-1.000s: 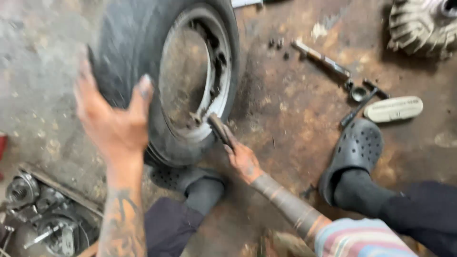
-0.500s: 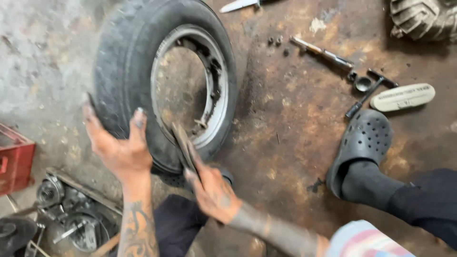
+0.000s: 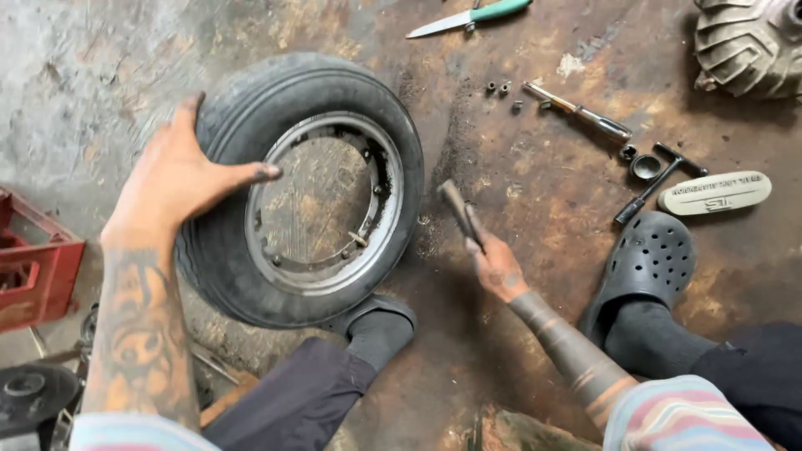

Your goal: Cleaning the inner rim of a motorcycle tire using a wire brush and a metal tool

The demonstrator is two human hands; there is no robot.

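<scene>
Head view: a person sits on a stained, oily concrete floor (image 3: 535, 276), seen from above, both arms reaching forward.
Left hand: the left hand (image 3: 180, 179) lies spread, palm down, on the upper left tread of the tyre, thumb stretched toward the rim; the forearm is tattooed.
Tyre: a small black tyre (image 3: 305, 188) on a grey metal rim (image 3: 330, 205) stands tilted on the floor, leaning toward the person, its lower edge resting by the left foot.
Right hand: the right hand (image 3: 497, 267) is closed in a fist around the lower end of a dark metal bar.
Bar: the metal bar (image 3: 459, 213) points up and left from the fist, just right of the tyre and not touching it.
Left foot: a dark sock in a black clog (image 3: 376, 321) sits against the bottom of the tyre.
Right foot: a black perforated clog (image 3: 647, 263) rests flat on the floor to the right.
Tools: a green-handled knife (image 3: 472, 17) lies at the top edge; a screwdriver (image 3: 576, 110) and small nuts (image 3: 501, 88) lie right of the tyre; a black T-shaped wrench (image 3: 660, 179) lies near a pale oval cover (image 3: 714, 194).
Top right corner: a finned metal engine part (image 3: 748, 42).
Left edge: a red plastic crate (image 3: 33, 267), with dark metal parts (image 3: 29, 392) below it.
</scene>
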